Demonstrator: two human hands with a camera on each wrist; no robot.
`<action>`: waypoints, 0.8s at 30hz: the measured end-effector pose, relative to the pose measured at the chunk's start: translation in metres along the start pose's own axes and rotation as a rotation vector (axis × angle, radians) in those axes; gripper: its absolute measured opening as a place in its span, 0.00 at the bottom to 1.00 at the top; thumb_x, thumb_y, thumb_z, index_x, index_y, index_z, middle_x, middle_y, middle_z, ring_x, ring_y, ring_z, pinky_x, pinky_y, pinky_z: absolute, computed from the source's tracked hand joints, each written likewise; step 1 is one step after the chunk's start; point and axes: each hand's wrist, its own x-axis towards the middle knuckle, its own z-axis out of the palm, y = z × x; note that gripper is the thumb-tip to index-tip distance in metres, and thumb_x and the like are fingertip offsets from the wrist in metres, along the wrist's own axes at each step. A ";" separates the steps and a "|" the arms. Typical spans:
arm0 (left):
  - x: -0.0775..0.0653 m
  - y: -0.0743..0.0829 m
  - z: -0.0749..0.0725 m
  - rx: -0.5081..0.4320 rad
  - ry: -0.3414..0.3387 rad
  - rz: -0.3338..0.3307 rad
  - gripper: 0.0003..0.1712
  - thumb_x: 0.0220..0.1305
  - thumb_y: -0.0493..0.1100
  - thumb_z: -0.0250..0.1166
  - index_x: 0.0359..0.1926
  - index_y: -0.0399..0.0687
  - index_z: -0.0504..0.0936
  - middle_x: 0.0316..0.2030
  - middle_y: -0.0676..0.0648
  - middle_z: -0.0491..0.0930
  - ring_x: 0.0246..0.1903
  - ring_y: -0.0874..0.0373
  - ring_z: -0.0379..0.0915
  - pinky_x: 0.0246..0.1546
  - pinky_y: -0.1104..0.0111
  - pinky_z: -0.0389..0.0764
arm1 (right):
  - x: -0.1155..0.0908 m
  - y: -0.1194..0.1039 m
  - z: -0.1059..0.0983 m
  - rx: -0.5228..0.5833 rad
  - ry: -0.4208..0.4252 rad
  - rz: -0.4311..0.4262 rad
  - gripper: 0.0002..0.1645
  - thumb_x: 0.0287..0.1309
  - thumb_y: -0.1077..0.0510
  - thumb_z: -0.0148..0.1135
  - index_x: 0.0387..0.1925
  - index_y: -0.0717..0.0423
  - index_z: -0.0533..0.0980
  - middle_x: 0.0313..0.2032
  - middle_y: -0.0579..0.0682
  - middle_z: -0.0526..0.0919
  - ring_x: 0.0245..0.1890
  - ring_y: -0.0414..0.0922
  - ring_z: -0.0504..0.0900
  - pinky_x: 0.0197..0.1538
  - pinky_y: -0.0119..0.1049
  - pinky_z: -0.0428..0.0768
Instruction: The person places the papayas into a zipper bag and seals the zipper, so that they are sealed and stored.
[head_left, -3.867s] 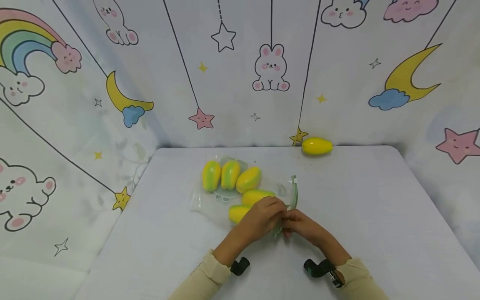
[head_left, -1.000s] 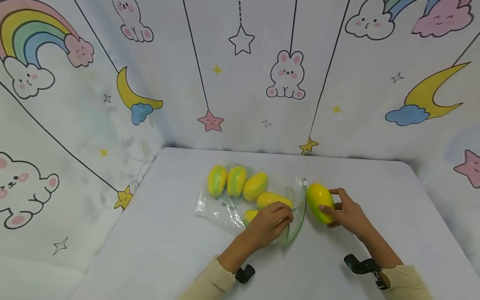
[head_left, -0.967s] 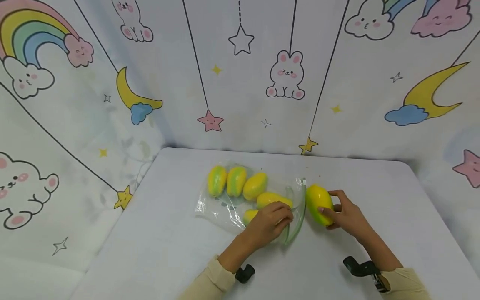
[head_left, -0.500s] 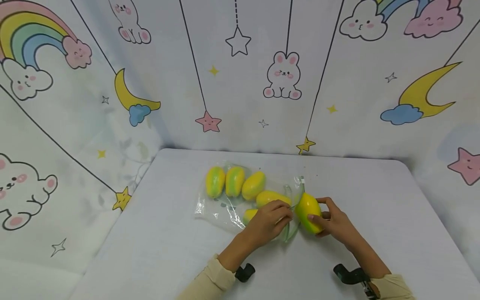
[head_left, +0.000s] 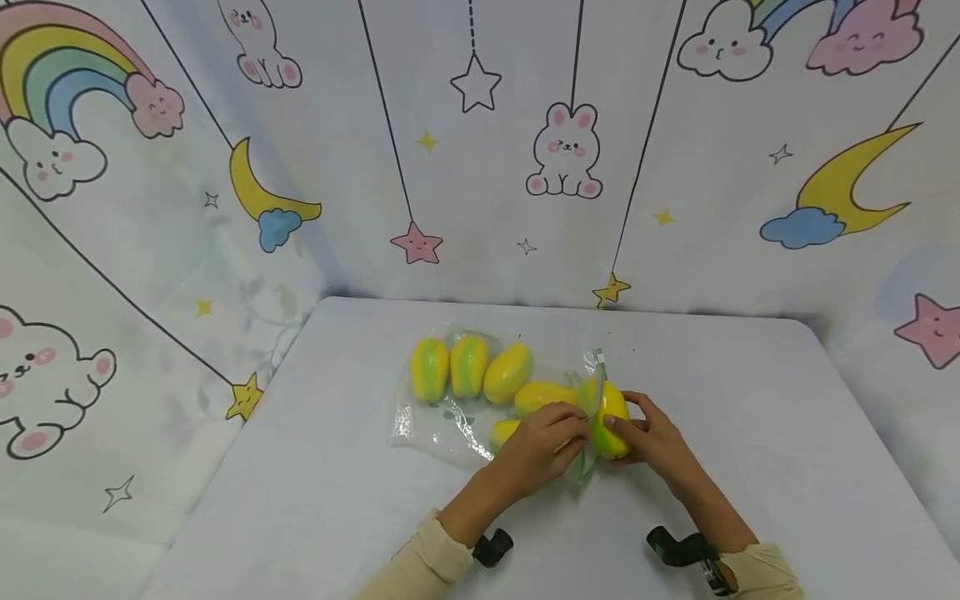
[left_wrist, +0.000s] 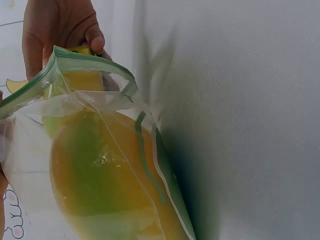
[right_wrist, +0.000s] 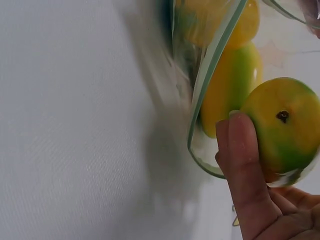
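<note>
A clear zip bag (head_left: 427, 433) with a green-edged mouth lies on the white table. Several glossy yellow-green oval fruits (head_left: 430, 371), like small papayas or mangoes, are inside it. My left hand (head_left: 543, 446) pinches the bag's rim near the mouth, its fingertips partly hidden. With my right hand (head_left: 660, 442) I grip another yellow-green fruit (head_left: 613, 425), its far part in the bag's mouth. The right wrist view shows the thumb (right_wrist: 245, 155) along this fruit, with its dark stem scar facing the camera. In the left wrist view the green rim (left_wrist: 95, 62) stands spread apart.
The white table (head_left: 322, 500) reaches back to a cloth backdrop (head_left: 465, 167) printed with rabbits, stars and moons. Black wrist cameras (head_left: 492, 547) sit at both cuffs.
Earlier both hands worked at the bag's rim while one fruit lay at the table's back edge. My right hand then took that fruit and has carried it left into the bag's mouth.
</note>
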 end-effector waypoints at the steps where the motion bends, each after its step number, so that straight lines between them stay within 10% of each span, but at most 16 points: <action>1: 0.000 0.000 0.000 -0.001 -0.001 -0.001 0.06 0.59 0.33 0.70 0.37 0.45 0.84 0.43 0.49 0.80 0.45 0.60 0.77 0.54 0.82 0.74 | 0.000 0.000 0.000 0.016 -0.011 -0.008 0.41 0.67 0.42 0.58 0.72 0.52 0.53 0.50 0.66 0.81 0.34 0.51 0.86 0.39 0.44 0.87; 13: 0.005 0.001 -0.002 0.026 -0.013 0.013 0.04 0.62 0.35 0.68 0.37 0.47 0.83 0.44 0.49 0.80 0.47 0.61 0.77 0.56 0.83 0.72 | -0.006 -0.002 0.011 0.129 -0.246 -0.140 0.34 0.75 0.52 0.34 0.77 0.56 0.44 0.60 0.68 0.69 0.46 0.52 0.82 0.46 0.46 0.86; 24: 0.009 0.002 -0.004 0.044 -0.014 0.061 0.03 0.63 0.36 0.67 0.38 0.47 0.84 0.42 0.51 0.82 0.45 0.62 0.77 0.53 0.83 0.73 | -0.001 0.001 0.010 0.142 -0.322 -0.202 0.35 0.75 0.53 0.45 0.76 0.54 0.47 0.58 0.59 0.78 0.47 0.48 0.83 0.46 0.48 0.85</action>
